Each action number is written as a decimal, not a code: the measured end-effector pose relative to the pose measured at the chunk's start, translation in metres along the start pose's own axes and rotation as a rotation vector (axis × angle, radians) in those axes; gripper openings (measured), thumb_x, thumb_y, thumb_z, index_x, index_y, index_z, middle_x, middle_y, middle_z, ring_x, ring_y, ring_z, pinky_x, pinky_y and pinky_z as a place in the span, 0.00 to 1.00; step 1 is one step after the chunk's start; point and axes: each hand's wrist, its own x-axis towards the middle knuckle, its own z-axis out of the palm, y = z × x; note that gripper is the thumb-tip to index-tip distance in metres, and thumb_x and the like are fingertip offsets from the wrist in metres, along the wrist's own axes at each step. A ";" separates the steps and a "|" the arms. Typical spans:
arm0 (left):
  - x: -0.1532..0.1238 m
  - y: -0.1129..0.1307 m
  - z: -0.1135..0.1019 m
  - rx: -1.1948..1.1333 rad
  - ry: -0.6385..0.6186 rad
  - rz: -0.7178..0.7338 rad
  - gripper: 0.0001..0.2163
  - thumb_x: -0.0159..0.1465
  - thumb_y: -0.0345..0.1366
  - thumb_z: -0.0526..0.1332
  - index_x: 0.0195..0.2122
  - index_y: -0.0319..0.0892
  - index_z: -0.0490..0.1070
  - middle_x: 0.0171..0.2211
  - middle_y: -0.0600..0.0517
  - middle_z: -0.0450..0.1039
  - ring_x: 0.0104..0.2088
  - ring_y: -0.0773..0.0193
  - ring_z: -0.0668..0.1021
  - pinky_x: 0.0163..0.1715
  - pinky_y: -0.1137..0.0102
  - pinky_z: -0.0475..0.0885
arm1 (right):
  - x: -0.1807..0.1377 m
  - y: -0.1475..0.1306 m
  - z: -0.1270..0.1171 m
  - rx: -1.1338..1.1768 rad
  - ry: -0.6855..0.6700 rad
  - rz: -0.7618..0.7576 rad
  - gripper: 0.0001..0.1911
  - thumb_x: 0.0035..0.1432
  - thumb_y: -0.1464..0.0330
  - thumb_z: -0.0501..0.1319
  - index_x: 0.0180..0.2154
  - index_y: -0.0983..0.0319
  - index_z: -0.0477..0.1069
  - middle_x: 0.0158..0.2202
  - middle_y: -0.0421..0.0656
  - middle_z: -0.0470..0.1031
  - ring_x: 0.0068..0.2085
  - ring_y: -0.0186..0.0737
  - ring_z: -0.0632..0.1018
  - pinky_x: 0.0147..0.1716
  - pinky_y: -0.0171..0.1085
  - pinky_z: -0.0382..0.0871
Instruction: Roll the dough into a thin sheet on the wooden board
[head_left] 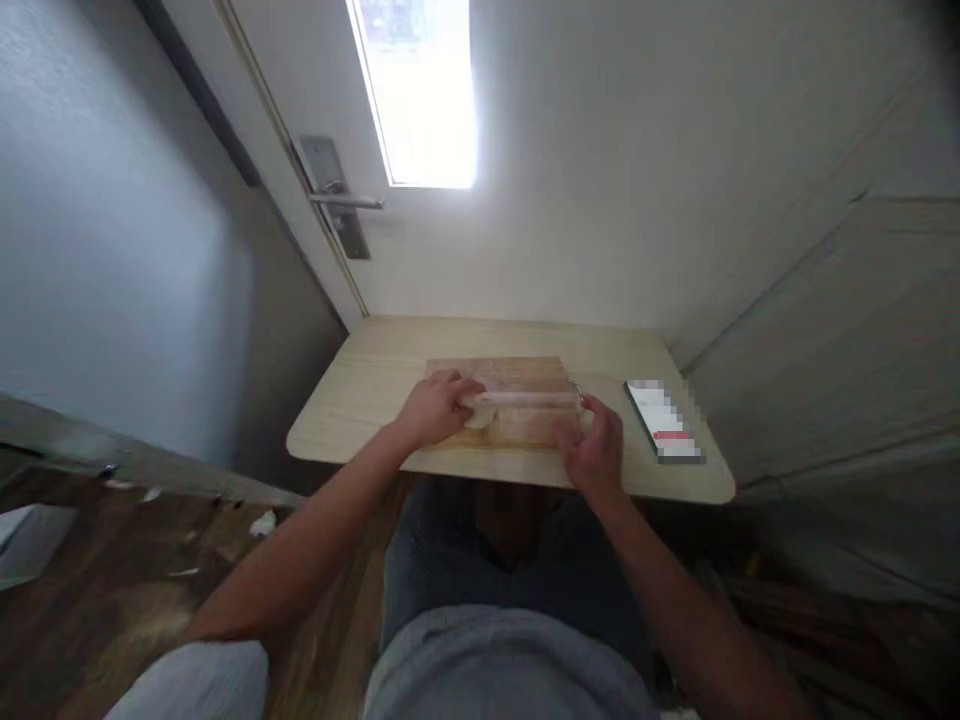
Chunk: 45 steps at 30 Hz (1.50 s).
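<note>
A pale rolling pin (pixel 525 399) lies crosswise on a wooden board (pixel 525 375) on a small light table (pixel 360 400). My left hand (pixel 435 408) is closed over the pin's left end. My right hand (pixel 596 447) is closed over its right end, near the board's front right corner. Under the left part of the pin, a small round piece of dough (pixel 480 417) lies flat on the board, partly hidden by my left fingers.
A phone (pixel 664 420) lies on the table right of the board. A white door with a metal handle (pixel 346 200) and a bright window stands behind the table. My knees are under the table's front edge. Wooden floor is at the left.
</note>
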 end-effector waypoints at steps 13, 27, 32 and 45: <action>-0.003 -0.004 -0.001 -0.025 -0.056 0.079 0.31 0.55 0.37 0.68 0.62 0.47 0.69 0.62 0.46 0.68 0.61 0.50 0.71 0.62 0.59 0.67 | 0.025 -0.012 0.011 0.307 -0.226 0.225 0.22 0.53 0.57 0.65 0.48 0.60 0.75 0.45 0.49 0.79 0.44 0.50 0.79 0.48 0.50 0.74; 0.013 0.010 0.005 -0.064 -0.126 0.003 0.32 0.54 0.38 0.70 0.61 0.46 0.69 0.57 0.47 0.74 0.53 0.51 0.79 0.54 0.63 0.73 | 0.010 -0.009 0.009 0.501 -0.200 0.415 0.19 0.50 0.61 0.67 0.45 0.58 0.72 0.41 0.43 0.77 0.41 0.46 0.78 0.44 0.45 0.72; 0.016 0.012 0.011 -0.112 -0.090 0.001 0.30 0.54 0.38 0.70 0.59 0.45 0.70 0.56 0.47 0.75 0.50 0.53 0.80 0.50 0.64 0.75 | 0.011 -0.011 0.006 0.504 -0.180 0.427 0.18 0.49 0.61 0.67 0.43 0.58 0.71 0.40 0.43 0.77 0.41 0.46 0.77 0.44 0.45 0.71; 0.016 0.012 0.007 0.102 -0.166 0.017 0.32 0.59 0.50 0.68 0.64 0.50 0.67 0.62 0.48 0.73 0.60 0.48 0.75 0.59 0.57 0.68 | 0.011 -0.012 0.006 0.506 -0.197 0.426 0.19 0.50 0.59 0.68 0.43 0.58 0.71 0.40 0.43 0.77 0.40 0.45 0.77 0.42 0.44 0.71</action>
